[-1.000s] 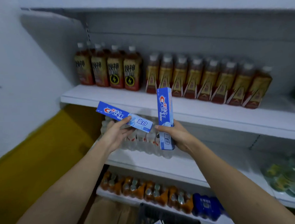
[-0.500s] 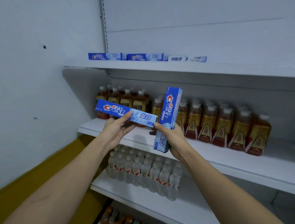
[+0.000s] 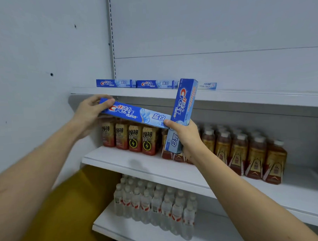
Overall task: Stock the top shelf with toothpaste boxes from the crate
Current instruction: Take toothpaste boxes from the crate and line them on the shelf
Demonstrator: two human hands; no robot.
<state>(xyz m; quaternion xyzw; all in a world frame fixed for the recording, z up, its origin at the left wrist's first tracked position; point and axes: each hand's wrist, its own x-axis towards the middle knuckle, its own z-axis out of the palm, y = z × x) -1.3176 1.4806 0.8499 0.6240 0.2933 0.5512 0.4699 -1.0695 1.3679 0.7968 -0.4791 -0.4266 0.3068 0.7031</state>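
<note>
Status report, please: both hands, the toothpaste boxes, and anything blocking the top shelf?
Left hand grips one toothpaste box, lying flat. Right hand grips second box, upright. Top shelf holds a row of boxes at left; right part free.

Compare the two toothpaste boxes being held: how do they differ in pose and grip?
The left-hand box lies nearly horizontal, gripped at its left end by the left hand. The right-hand box stands nearly upright, gripped low by the right hand, its top reaching the top shelf. Both are blue Crest boxes.
</note>
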